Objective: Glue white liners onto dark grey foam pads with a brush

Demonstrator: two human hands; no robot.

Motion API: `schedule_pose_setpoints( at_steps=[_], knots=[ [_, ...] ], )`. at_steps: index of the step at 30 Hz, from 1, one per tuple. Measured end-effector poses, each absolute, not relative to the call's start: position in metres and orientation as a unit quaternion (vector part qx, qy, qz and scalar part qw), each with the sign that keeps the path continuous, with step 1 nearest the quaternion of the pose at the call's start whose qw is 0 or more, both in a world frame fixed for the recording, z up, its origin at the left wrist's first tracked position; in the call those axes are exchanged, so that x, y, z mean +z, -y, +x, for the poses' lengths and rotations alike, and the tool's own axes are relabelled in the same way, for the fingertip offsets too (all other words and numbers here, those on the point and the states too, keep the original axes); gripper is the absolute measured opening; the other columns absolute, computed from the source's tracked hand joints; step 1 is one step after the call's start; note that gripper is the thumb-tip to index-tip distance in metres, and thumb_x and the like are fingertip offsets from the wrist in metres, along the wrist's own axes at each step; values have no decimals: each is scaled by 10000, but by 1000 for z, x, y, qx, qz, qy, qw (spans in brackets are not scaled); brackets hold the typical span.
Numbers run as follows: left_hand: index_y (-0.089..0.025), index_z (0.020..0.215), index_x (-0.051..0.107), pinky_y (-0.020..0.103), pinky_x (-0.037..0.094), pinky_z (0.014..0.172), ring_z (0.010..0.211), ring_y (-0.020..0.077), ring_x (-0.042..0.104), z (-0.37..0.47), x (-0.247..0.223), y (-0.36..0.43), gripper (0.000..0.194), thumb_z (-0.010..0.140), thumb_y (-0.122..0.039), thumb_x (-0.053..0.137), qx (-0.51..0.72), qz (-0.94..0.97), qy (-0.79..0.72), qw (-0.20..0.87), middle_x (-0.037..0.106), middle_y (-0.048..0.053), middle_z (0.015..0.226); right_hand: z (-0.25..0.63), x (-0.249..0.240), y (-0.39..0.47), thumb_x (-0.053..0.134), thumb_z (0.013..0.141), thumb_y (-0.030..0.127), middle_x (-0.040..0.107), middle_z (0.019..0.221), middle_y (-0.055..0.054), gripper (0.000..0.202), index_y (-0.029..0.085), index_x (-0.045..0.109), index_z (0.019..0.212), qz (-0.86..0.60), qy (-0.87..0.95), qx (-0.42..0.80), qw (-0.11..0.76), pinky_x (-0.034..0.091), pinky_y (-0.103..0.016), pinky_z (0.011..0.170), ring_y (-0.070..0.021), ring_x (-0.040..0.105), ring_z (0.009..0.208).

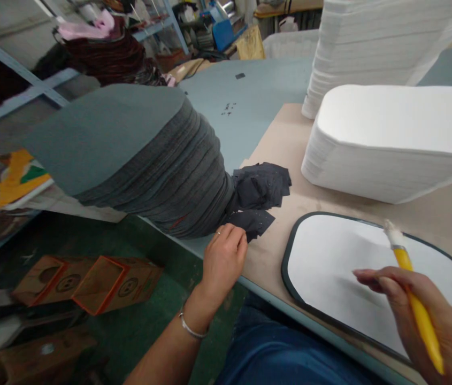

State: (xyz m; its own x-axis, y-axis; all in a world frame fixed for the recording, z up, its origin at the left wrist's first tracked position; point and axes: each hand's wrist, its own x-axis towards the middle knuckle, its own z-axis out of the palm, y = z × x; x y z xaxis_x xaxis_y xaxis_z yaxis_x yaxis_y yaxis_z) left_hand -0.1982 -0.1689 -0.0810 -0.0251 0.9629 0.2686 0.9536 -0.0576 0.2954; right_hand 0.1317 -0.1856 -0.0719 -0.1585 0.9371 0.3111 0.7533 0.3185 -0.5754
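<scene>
My left hand (226,256) is closed at the near edge of a small loose pile of dark cut pieces (252,220); its fingertips are hidden, so whether one is pinched I cannot tell. Just behind lies a bigger heap of the same dark pieces (263,184). In my right hand (422,310) is a brush (418,299) with a yellow handle, its pale bristle end pointing up and away. Beneath that hand a white rounded panel (330,256) lies flat on a dark-edged piece (290,267) of similar shape.
A tall leaning stack of grey rounded sheets (129,128) stands left of my left hand. White sheet stacks (390,117) rise at the back right of the tan board (277,139). Cardboard boxes (117,283) sit on the green floor below the table edge.
</scene>
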Motion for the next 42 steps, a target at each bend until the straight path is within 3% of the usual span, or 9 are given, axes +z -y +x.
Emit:
schedule_pose_setpoints(
  at_steps=[5,9,13,16,18,23,29,36,42],
  knots=[
    [-178,853,619,365,502,823,874,224,587,-134,-55,166,213,1012,-139,482,233,816,-528,14,627,66,886,95,-67,175,610,988,452,694,1098,-42,252,259,518,1122,-526,738,162,391,539,-342,883,-210,702,1011],
    [-174,857,617,366,511,816,884,225,607,-90,-49,162,228,1024,-179,462,280,840,-457,84,641,77,899,86,-63,173,609,988,283,614,992,-11,132,254,499,1055,-527,710,157,439,526,-269,818,-154,664,955],
    [-165,1080,618,298,512,676,740,172,639,-66,-56,154,260,1002,-398,535,351,672,-524,388,675,72,931,103,-54,181,630,959,190,578,990,0,166,249,491,1025,-543,652,149,508,517,-210,837,-114,645,965],
    [-177,950,575,213,338,451,471,114,524,-53,-65,145,399,965,-568,497,270,499,-494,659,598,-5,641,119,-58,184,670,943,235,592,1011,-10,205,249,495,1050,-570,601,186,529,531,-225,834,-119,649,924],
    [-204,834,504,196,275,438,406,94,445,-46,-71,138,362,944,-549,504,253,457,-473,709,531,-40,523,126,-66,183,670,946,271,607,1014,-17,206,249,499,1059,-596,585,205,510,536,-236,779,-127,653,874],
    [-218,713,464,229,317,510,487,120,511,-34,-78,111,270,905,-385,555,263,600,-526,542,499,-46,550,140,-86,161,614,960,317,599,912,2,152,246,496,1024,-655,609,174,413,488,-262,644,-136,625,699],
    [-214,736,594,293,306,572,638,189,604,-15,-71,72,228,917,-352,596,133,753,-590,260,643,15,665,154,-92,118,556,925,261,629,886,-24,115,240,493,1019,-677,659,104,312,418,-305,644,-205,618,716],
    [-211,912,695,326,446,621,786,283,732,-1,-67,60,207,956,-377,581,52,783,-598,161,753,79,817,156,-99,103,520,961,249,640,895,-78,101,226,501,1057,-707,676,53,198,325,-291,595,-232,595,712],
    [-165,1039,661,358,505,641,783,320,740,-13,-60,68,348,995,-494,556,40,770,-623,131,748,111,811,167,-93,117,551,975,430,642,803,-58,216,232,513,1052,-733,655,-5,185,346,-294,576,-250,623,674]
  ],
)
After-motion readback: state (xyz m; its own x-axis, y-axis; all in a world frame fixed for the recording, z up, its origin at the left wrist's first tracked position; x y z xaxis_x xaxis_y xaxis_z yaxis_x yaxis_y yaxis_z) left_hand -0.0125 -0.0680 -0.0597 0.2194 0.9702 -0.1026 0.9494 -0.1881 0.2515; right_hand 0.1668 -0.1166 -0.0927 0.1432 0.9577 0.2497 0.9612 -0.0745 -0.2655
